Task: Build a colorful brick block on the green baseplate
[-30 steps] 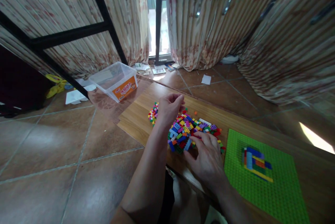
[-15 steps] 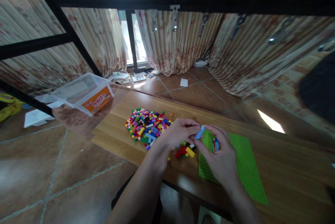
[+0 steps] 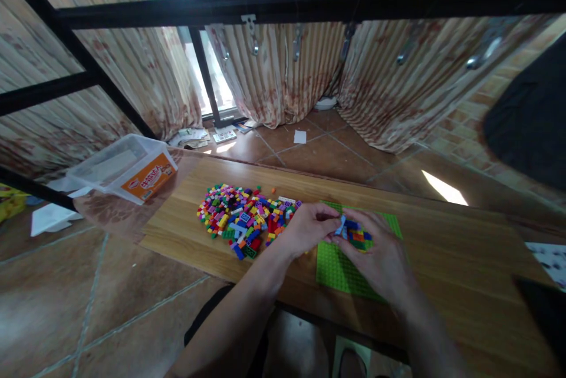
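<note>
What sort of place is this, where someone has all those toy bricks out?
Probably a room in a home, though I can't be sure: long patterned curtains hang beside a bright gap, the floor is tiled, and colourful toy bricks lie heaped on a wooden table.

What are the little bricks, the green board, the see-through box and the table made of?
Little bricks: most likely hard plastic, with bright colours and crisp shapes. Green board: seems plastic too, one colour with rows of bumps. See-through box: probably smooth plastic, its walls cloudy-clear. Table: looks like wood with a slight sheen, going by its grain, but could be a wood-look coating.
</note>
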The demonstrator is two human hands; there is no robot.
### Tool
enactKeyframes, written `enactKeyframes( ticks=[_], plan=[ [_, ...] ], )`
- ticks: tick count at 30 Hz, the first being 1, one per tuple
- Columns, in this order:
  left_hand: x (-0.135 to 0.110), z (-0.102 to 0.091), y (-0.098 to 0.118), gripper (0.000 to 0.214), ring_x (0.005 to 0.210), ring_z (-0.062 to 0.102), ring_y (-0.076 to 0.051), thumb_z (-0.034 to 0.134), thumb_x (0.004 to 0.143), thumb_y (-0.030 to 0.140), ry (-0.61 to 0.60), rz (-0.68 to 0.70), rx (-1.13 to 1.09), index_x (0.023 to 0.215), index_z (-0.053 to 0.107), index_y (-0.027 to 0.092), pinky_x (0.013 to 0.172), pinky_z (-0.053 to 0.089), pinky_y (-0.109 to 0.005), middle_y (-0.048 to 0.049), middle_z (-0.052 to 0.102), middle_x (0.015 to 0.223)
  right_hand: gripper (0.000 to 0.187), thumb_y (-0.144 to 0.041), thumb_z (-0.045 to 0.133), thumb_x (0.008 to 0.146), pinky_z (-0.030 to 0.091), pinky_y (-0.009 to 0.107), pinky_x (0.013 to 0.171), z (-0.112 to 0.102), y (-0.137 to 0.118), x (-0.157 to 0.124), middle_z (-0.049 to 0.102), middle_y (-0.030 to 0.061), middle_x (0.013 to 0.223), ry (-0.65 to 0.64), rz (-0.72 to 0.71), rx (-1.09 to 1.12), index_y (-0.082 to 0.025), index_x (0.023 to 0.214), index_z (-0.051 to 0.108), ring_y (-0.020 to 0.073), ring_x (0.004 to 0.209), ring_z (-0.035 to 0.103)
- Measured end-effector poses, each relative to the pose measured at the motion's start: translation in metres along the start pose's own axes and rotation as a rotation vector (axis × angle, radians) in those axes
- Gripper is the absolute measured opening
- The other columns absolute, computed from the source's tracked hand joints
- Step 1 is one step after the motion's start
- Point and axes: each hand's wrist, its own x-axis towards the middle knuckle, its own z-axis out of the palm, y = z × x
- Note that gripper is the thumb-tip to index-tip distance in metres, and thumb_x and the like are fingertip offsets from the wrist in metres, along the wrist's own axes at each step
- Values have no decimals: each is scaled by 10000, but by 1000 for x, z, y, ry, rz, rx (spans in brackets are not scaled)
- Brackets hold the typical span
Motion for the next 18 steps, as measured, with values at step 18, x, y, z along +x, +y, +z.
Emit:
enactKeyframes(
  ticks=[18],
  plan=[
    [27,8,-34,330,681,639,-170,616,808,279,129,18,719,1087,647,105,663,505,-270,-53,690,745,431,-399,619,863,494,489,973,-5,56,-19,676,64,1163,-121,-41,-39,-308,1284,600,267,1151,579]
  ],
)
